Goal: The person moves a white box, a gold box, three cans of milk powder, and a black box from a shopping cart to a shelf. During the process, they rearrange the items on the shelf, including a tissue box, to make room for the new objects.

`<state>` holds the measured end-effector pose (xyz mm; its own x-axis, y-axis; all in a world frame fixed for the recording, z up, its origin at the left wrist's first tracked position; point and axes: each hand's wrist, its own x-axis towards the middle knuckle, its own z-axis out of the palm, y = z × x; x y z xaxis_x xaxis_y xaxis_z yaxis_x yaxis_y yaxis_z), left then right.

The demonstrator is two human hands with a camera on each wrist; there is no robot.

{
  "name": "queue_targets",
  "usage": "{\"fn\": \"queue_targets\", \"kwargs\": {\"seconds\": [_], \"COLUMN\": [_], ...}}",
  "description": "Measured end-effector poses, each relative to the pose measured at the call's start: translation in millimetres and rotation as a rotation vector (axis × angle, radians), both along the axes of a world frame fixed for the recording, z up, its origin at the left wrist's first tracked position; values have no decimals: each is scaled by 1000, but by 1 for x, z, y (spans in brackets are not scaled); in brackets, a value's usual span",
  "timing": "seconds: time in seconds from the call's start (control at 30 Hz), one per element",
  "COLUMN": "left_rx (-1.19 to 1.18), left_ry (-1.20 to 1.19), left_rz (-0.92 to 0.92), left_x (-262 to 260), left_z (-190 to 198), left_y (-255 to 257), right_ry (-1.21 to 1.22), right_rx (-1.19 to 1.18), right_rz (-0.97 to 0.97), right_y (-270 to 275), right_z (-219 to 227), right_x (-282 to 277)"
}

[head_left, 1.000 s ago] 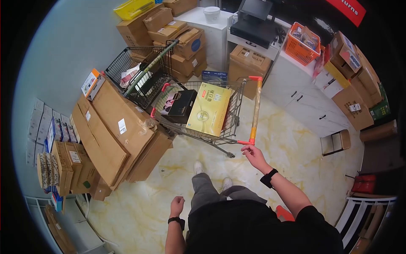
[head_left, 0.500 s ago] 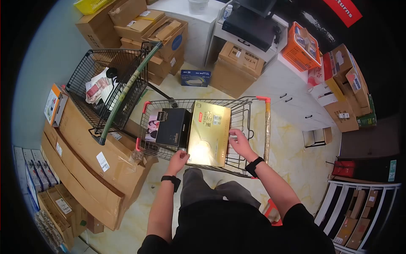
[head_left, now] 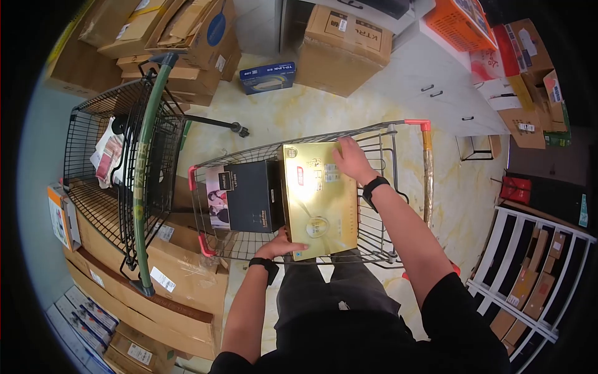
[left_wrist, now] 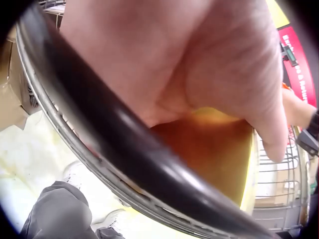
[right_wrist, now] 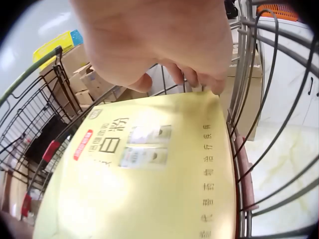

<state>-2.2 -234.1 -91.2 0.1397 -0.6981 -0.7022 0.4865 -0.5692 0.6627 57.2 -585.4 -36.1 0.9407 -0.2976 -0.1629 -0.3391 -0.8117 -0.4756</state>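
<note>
Marbled floor, cartons around: gold box between two hands in a wire cart

Setting: pale marbled floor (head_left: 268,115), stacked cartons (head_left: 342,53) beyond, second cart (head_left: 142,162) with green handle on the left.

Position: gold box (head_left: 321,193) at the wire cart (head_left: 428,171), large printed face up, beside the black box (head_left: 254,194). Its near end overlaps the near rim in the head view. Cannot tell whether its underside bears on the wires.

Grip: left hand (head_left: 277,245) holds the near left corner, thumb laid over the printed face; finger placement underneath not resolved. Right hand (head_left: 354,159) grips the far end, fingers bent down at the edge, not spread flat. Pressure cannot be read.

Risks (judgement):
- Smooth, glossy face; the left thumb could slide off, since it has only a corner. That end would then drop.
- Holds are diagonal, so uneven force could twist the box.
- Near end could catch on the rim if moved low; carton wall may dent.
- Sideways drift could knock the black box, owing to the narrow gap.
- Cart could roll under a hard push. Wheel state unseen.
</note>
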Motion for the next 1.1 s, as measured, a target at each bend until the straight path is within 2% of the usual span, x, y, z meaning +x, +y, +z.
{"fn": "queue_targets", "kwargs": {"seconds": [0.1, 0.17, 0.2, 0.27, 0.37, 0.4, 0.47, 0.53, 0.63, 0.73, 0.77, 0.83, 0.87, 0.9, 0.93, 0.97, 1.0, 1.07, 1.1], "left_rx": [23, 74, 80, 32, 63, 62, 27, -54, -21, -101, -208, -398, -420, -338, -254, -375, -453, -527, -606], "left_ry": [105, -93, -95, 114, 140, 160, 140, 119, -48, -158, -114, 6, -5, 41, 92, 99, 135, -12, 15], "left_rz": [39, -194, -205, 131, 206, 268, 263, 319, 250, 239, 364, 595, 565, 781, 992, 1001, 1000, 863, 837], "left_x": [3, 16, 9, -8, -6, -8, -15, -15, -5, 8, 13, 16, 16, 15, 15, 13, 8, 0, -7], "left_z": [13, 41, 46, 56, 117, 126, 131, 151, 189, 205, 214, 232, 234, 231, 228, 224, 235, 240, 259], "left_y": [-4, -12, -10, -6, -8, -8, 3, 13, 18, 21, 18, 12, 8, 2, -5, -8, -18, -28, -42], "right_ry": [-58, -62, -31, -14, -46, -81, -120, -238, -337, -396, -365, -449, -516, -545, -595, -646, -662, -711, -740], "right_rx": [-11, -20, -6, 9, -78, -107, -144, -86, 14, 128, 159, 182, 217, 199, 414, 631, 601, 504, 438], "right_rz": [5, 10, -21, -68, -51, -70, -100, -111, -199, -339, -385, -448, -489, -510, -578, -636, -640, -683, -719], "right_y": [0, -2, -3, -3, -2, 3, 2, 1, -2, -10, -14, -24, -27, -26, -22, -16, -8, 9, 15], "right_z": [3, 17, 27, 43, 67, 80, 110, 143, 192, 233, 250, 254, 253, 254, 256, 258, 262, 269, 274], "right_x": [-2, 4, 6, 7, -3, -6, -15, -24, -47, -85, -102, -143, -164, -185, -208, -233, -258, -313, -342]}}
